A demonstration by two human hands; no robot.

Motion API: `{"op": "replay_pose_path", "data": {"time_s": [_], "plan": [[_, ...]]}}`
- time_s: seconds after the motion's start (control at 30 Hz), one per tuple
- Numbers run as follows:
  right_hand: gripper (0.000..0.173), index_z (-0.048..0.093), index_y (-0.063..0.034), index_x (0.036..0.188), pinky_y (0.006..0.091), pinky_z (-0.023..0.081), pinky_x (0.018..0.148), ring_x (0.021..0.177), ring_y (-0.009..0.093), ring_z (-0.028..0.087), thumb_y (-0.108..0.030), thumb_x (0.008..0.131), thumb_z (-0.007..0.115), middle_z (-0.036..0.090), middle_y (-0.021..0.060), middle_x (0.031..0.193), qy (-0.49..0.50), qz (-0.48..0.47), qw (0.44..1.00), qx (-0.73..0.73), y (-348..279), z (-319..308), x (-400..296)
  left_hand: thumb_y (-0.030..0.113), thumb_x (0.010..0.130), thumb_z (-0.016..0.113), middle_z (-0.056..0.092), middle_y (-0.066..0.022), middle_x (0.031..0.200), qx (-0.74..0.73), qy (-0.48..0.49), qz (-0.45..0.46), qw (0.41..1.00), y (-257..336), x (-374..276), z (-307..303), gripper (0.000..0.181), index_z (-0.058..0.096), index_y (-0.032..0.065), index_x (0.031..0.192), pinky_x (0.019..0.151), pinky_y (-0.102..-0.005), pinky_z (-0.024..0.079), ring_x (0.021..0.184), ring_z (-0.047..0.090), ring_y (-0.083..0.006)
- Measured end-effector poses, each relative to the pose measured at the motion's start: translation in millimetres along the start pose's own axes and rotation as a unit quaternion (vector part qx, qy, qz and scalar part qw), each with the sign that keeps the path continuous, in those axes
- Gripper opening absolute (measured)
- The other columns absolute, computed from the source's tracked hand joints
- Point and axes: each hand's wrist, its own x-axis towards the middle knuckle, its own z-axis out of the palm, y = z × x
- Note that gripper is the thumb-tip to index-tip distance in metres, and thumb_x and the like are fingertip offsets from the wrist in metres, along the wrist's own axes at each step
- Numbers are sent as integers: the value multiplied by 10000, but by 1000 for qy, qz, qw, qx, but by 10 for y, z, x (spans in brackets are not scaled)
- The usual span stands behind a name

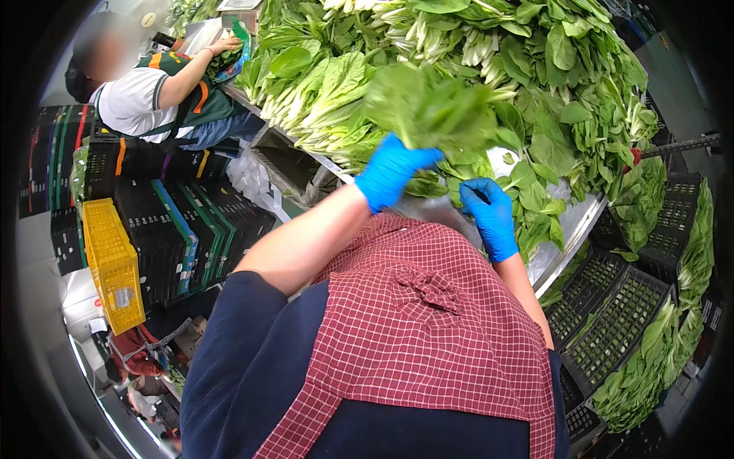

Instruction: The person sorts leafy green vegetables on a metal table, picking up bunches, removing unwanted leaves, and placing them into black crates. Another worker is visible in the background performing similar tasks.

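My left hand [395, 172], in a blue glove, grips a bunch of leafy greens [430, 109] by its stem end; the leaves are blurred by motion and spread over the heap. To its right, my right hand [490, 215], also blue-gloved, is held low by the table's near edge with thumb and fingertips brought together. Whether a leaf or stem is pinched there cannot be told. Loose leaves [530, 192] lie beside its fingers. Beyond both hands a large heap of greens with pale stems [321, 97] covers the metal table [565, 229].
A co-worker [155, 97] stands at the upper left with a hand on a bag of greens [232, 57]. An open lined bin [292, 166] is below the table edge. Stacked black crates [155, 229] and a yellow crate [114, 264] stand left; black crates with greens [616, 321] stand right.
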Motion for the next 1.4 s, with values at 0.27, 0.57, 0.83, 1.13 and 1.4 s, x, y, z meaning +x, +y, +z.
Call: {"op": "replay_pose_path", "data": {"time_s": [0.27, 0.57, 0.83, 1.13, 1.4], "plan": [[167, 644, -17, 982, 247, 490, 608, 705, 113, 595, -151, 883, 660, 647, 43, 841, 5, 15, 1000, 17, 295, -106, 73, 72, 753, 676, 619, -167, 1024, 594, 208, 332, 703, 66, 277, -1744, 466, 539, -9, 1191, 698, -408, 513, 848, 633, -304], [186, 644, -15, 996, 243, 491, 606, 694, 109, 592, -167, 890, 659, 653, 49, 837, 9, 33, 999, 5, 416, -185, 103, 232, 847, 583, 582, -176, 1011, 867, 43, 63, 493, -42, 299, -1626, 403, 529, -24, 1153, 733, -430, 529, 887, 630, -315], [190, 647, -14, 999, 246, 495, 611, 712, 110, 595, -171, 893, 657, 654, 46, 846, 7, 35, 999, -6, 471, -230, 109, 409, 736, 740, 614, -154, 910, 846, 52, 66, 527, 551, 168, -1474, 480, 587, 49, 1015, 746, -442, 497, 893, 618, -330], [174, 648, -14, 996, 242, 492, 609, 704, 104, 581, -159, 898, 642, 644, 41, 840, 11, 55, 998, -10, 505, -274, 95, 306, 650, 821, 523, -223, 1249, 771, 84, -25, 631, 506, 94, -1345, 983, 294, 21, 1430, 912, -415, 481, 1103, 561, -356], [176, 649, -11, 987, 242, 489, 607, 680, 102, 569, -162, 897, 641, 632, 34, 804, 5, 64, 998, -10, 590, -248, 131, 186, 652, 796, 459, -239, 1325, 722, 105, 101, 676, 446, -56, -1200, 987, 251, 32, 1461, 1005, -434, 401, 1203, 462, -400]]}}
